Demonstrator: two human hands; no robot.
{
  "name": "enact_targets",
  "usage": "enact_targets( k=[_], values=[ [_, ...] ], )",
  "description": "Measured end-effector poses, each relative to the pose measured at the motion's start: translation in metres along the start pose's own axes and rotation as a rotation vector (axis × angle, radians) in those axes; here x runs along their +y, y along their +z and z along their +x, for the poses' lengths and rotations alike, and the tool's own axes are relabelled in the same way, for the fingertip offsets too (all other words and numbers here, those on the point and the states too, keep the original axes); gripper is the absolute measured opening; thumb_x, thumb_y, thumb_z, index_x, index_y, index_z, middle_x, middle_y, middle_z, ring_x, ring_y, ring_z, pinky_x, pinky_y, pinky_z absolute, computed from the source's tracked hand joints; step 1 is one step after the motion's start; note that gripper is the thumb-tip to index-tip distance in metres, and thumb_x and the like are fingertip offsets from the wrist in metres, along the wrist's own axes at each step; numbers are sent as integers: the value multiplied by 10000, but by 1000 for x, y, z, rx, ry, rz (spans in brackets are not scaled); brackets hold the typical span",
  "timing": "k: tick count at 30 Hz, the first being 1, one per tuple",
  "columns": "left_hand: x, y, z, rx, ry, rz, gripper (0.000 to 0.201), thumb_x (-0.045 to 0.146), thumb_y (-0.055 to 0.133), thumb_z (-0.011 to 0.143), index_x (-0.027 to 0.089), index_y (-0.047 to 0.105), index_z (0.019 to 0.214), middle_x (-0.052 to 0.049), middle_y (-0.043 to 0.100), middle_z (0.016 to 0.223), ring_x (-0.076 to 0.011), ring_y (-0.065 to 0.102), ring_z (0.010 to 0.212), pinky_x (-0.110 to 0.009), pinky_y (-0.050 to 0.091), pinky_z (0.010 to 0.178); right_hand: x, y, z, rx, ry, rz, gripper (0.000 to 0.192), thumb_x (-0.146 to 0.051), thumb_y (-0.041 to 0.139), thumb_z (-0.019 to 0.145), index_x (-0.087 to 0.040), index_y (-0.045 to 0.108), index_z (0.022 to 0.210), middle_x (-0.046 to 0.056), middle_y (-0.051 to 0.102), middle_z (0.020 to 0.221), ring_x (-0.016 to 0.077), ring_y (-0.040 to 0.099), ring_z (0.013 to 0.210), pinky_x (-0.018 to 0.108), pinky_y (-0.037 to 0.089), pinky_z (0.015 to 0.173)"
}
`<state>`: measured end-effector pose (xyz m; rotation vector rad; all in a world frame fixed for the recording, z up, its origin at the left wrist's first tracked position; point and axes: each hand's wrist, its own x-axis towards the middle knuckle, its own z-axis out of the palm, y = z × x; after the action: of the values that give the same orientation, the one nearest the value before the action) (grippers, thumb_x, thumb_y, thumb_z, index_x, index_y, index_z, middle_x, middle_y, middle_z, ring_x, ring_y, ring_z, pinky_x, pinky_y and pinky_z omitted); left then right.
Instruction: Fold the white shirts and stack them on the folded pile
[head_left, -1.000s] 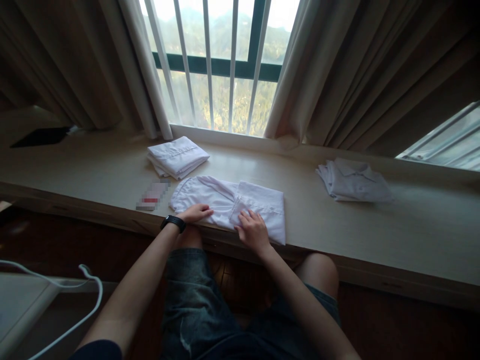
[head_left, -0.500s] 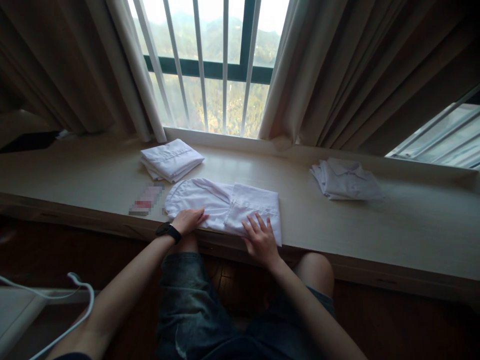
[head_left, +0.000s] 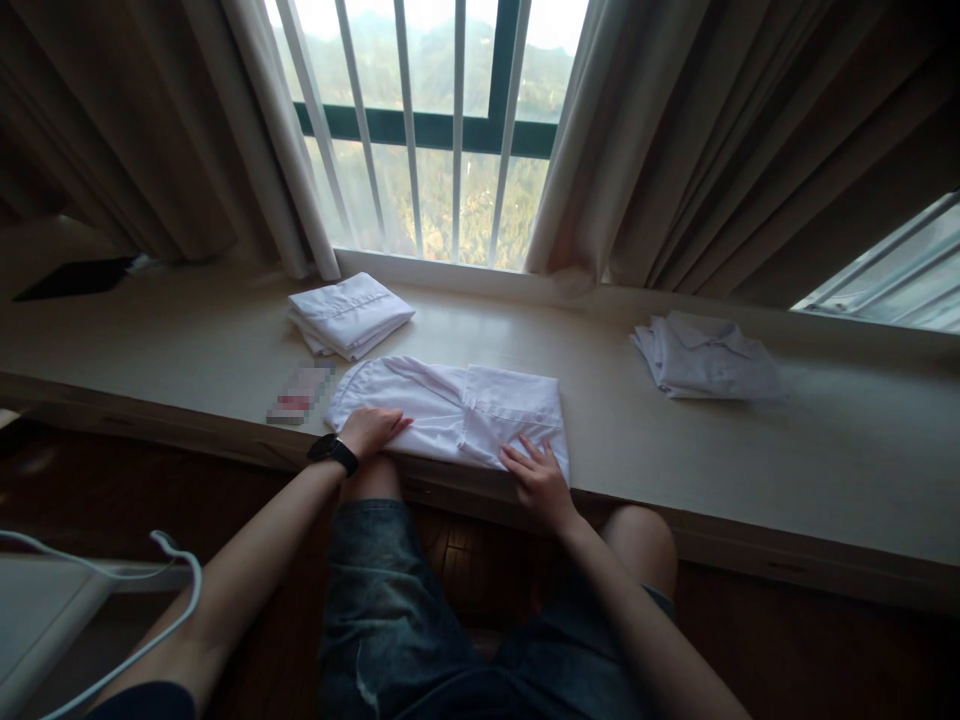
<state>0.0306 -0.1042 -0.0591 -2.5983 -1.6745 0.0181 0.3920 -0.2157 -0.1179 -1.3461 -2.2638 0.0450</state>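
A white shirt [head_left: 424, 405], partly folded, lies along the front edge of the table, its rounded end to the left and a doubled-over part on the right. At the front of the rounded end is my left hand [head_left: 371, 430], wearing a black watch, its fingers curled and closed on the cloth; the lower fingers are hidden. My right hand [head_left: 538, 480] lies on the doubled part near its front right corner, fingers apart and resting flat, gripping nothing.
A folded white garment stack [head_left: 351, 315] sits behind the shirt on the left. Further right lies a folded collared shirt [head_left: 709, 355]. A pixelated flat object [head_left: 300, 393] is near the front edge. The dark flat object [head_left: 75, 278] lies far left. A white cable [head_left: 176, 600] hangs by my left arm.
My right hand has slid slightly right and toward the front edge on the doubled part. My left hand has shifted a little left along the shirt's front. The camera view has moved slightly.
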Motion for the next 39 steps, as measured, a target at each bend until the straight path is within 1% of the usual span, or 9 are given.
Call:
enact_targets(
  k=[4, 7, 11, 15, 20, 25, 29, 34, 39],
  values=[
    [-3, 6, -16, 22, 16, -31, 539, 533, 294, 1036, 179, 661, 861, -107, 695, 845, -224, 650, 751, -309, 414, 667, -16, -18, 32, 25, 43, 95, 329, -373, 623, 943, -240, 715, 1230, 79, 662, 1342, 359, 462, 1398, 641, 321, 1156],
    [-11, 5, -28, 127, 65, -158, 505, 570, 393, 1002, 182, 659, 818, -104, 678, 902, -225, 640, 858, -332, 459, 788, -29, -16, 84, 18, -39, 189, 276, -293, 572, 971, -229, 740, 1182, 74, 712, 1246, 273, 522, 1350, 481, 390, 1158],
    [-32, 6, -34, 141, 49, -466, 389, 558, 573, 908, 194, 676, 815, -83, 693, 1033, -209, 638, 946, -331, 483, 891, -36, 2, 158, -270, -86, 221, 209, -313, 690, 892, -227, 791, 1054, 68, 759, 1065, 228, 647, 1134, 317, 494, 994],
    [-51, 15, -32, 35, 3, -683, 347, 536, 625, 847, 198, 702, 824, -67, 733, 1074, -221, 664, 986, -340, 494, 925, -34, 16, 198, -629, -113, 150, 242, -356, 841, 725, -225, 812, 928, 50, 748, 978, 208, 670, 930, 256, 490, 832],
    [-60, 26, -31, 15, -84, -852, 411, 590, 670, 789, 190, 724, 868, -89, 759, 1083, -253, 680, 1012, -379, 505, 953, -25, 22, 206, -705, -112, 119, 207, -231, 849, 673, -189, 802, 870, 71, 710, 1059, 185, 637, 885, 230, 453, 768],
    [-62, 33, -33, 8, -113, -1031, 458, 633, 708, 738, 179, 705, 795, -117, 754, 1110, -258, 684, 1037, -373, 507, 971, -13, 26, 205, -740, 25, 312, 171, -286, 773, 753, -186, 767, 892, 36, 725, 923, 164, 620, 805, 230, 434, 726],
    [-66, 28, -33, 10, -126, -913, 445, 618, 661, 790, 184, 733, 857, -80, 763, 988, -235, 683, 929, -332, 511, 872, -5, 34, 202, -734, 153, 495, 226, -376, 752, 751, -175, 730, 855, 15, 707, 819, 149, 603, 745, 232, 429, 683],
    [-76, 18, -31, -13, -87, -708, 373, 524, 555, 881, 185, 709, 869, -47, 732, 853, -193, 651, 803, -266, 469, 715, 0, 44, 200, -662, 183, 622, 293, -453, 720, 766, -172, 708, 850, 11, 698, 802, 138, 596, 724, 229, 436, 667],
    [-81, 20, -29, -15, -78, -520, 273, 408, 513, 910, 199, 682, 863, -58, 706, 814, -202, 637, 773, -279, 457, 700, -9, 46, 203, -641, 229, 426, 200, -359, 769, 749, -185, 728, 840, 8, 720, 811, 137, 627, 732, 220, 430, 654]
  ],
)
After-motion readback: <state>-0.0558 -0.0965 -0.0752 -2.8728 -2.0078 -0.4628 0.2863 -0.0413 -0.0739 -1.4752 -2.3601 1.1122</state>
